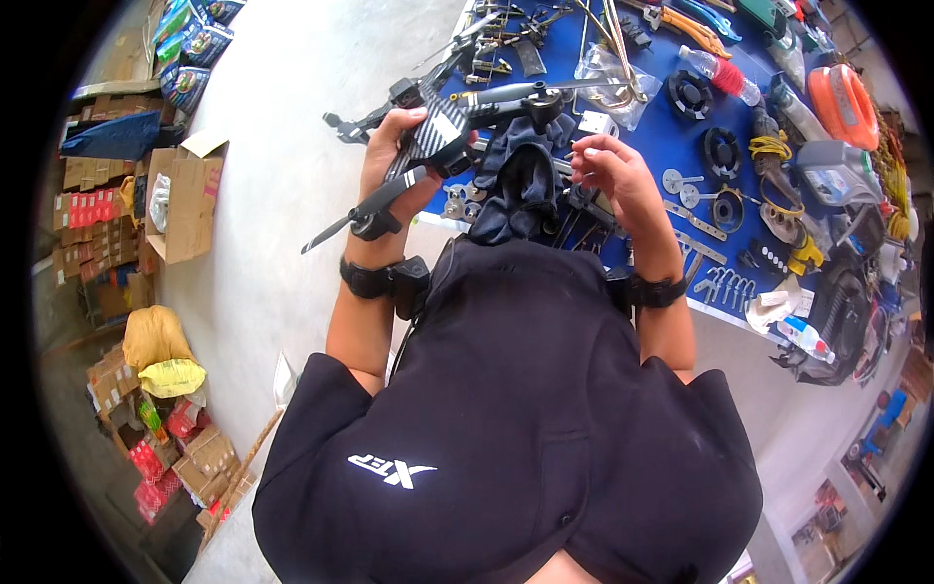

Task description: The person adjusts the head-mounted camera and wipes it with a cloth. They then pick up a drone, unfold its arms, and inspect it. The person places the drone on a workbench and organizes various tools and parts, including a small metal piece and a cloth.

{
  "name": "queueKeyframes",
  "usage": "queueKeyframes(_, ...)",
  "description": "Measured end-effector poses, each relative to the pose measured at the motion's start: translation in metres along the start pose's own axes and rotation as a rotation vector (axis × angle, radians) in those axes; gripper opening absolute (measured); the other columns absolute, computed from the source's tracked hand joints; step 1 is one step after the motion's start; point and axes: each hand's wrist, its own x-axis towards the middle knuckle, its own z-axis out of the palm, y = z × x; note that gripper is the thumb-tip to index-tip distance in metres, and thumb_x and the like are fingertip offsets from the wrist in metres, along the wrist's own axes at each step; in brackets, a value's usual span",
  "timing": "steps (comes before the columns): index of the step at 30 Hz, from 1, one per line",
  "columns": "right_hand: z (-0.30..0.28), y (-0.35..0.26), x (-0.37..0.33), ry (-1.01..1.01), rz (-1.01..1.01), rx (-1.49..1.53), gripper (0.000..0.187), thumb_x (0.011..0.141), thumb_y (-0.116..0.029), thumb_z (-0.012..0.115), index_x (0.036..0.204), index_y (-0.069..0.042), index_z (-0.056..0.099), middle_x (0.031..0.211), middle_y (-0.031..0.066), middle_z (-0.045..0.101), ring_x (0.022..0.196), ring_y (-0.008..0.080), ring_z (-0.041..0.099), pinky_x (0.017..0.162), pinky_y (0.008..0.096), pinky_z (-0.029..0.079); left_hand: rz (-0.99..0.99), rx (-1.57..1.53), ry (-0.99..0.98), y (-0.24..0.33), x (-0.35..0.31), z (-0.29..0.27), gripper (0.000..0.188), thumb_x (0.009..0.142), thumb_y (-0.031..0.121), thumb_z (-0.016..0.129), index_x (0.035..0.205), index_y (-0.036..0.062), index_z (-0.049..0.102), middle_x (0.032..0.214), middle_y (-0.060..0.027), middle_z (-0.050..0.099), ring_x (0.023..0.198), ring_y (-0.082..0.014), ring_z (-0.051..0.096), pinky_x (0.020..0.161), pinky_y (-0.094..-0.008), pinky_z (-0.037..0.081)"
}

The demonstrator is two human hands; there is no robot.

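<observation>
A black quadcopter drone (pixel 438 136) with a carbon-patterned body is held up in my left hand (pixel 389 170). My thumb lies on top of its body, and the other fingers wrap underneath. Its arms and propellers spread out to several sides; one propeller (pixel 365 206) points down to the left. My right hand (pixel 618 170) is raised over the table's front part, apart from the drone. Its fingers curl in toward the thumb, and anything small between the tips cannot be made out. Dark cloth (pixel 520 180) lies between my hands, and a small white block (pixel 597 124) is just beyond my right fingers.
The blue tabletop (pixel 671 146) carries tools, black round fans (pixel 689 94), a red-labelled bottle (pixel 720 74), an orange coil (pixel 843 107), a grey jug (pixel 839 173) and metal hooks (pixel 728 287). Cardboard boxes (pixel 185 204) and sacks (pixel 158 336) stack along the left.
</observation>
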Motion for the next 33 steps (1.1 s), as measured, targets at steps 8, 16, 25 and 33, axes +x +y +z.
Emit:
queueKeyframes(8, 0.033, -0.009, -0.006, 0.033, -0.003, 0.004, 0.020, 0.094, -0.017, 0.059, 0.107, -0.005, 0.066, 0.093, 0.0052, 0.069, 0.082, 0.0137, 0.066, 0.077, 0.0268, 0.048, -0.024, -0.052, -0.020, 0.029, 0.008, -0.002, 0.033, 0.088, 0.014, 0.057, 0.105, -0.0146, 0.059, 0.092, -0.0234, 0.072, 0.082, -0.0330, 0.074, 0.081, -0.0391, 0.063)
queueKeyframes(16, 0.067, -0.012, -0.022, 0.177, -0.148, -0.120, 0.019, 0.095, -0.015, 0.059, 0.106, -0.002, 0.067, 0.090, 0.0040, 0.069, 0.081, 0.0113, 0.064, 0.075, 0.0253, 0.048, -0.084, 0.274, -0.084, 0.043, 0.039, -0.018, 0.031, 0.092, 0.020, 0.056, 0.102, -0.0081, 0.065, 0.095, -0.0194, 0.073, 0.084, -0.0280, 0.074, 0.081, -0.0352, 0.061)
queueKeyframes(25, 0.105, 0.016, -0.044, 0.523, -0.361, -0.338, 0.021, 0.091, -0.013, 0.065, 0.108, 0.000, 0.067, 0.087, 0.0052, 0.072, 0.079, 0.0096, 0.066, 0.072, 0.0254, 0.052, 0.050, 0.607, -0.076, -0.002, 0.056, -0.032, 0.038, 0.087, 0.021, 0.066, 0.112, -0.0064, 0.058, 0.095, -0.0136, 0.068, 0.075, -0.0204, 0.070, 0.070, -0.0309, 0.060)
queueKeyframes(33, 0.109, 0.007, -0.048, 0.776, -0.533, -0.798, 0.023, 0.086, -0.009, 0.070, 0.106, -0.004, 0.060, 0.080, 0.0103, 0.069, 0.070, 0.0231, 0.070, 0.062, 0.0332, 0.054, 0.026, 0.608, -0.015, -0.009, 0.018, 0.009, 0.047, 0.084, 0.012, 0.075, 0.121, 0.0014, 0.047, 0.109, -0.0088, 0.060, 0.098, -0.0175, 0.063, 0.088, -0.0304, 0.053)
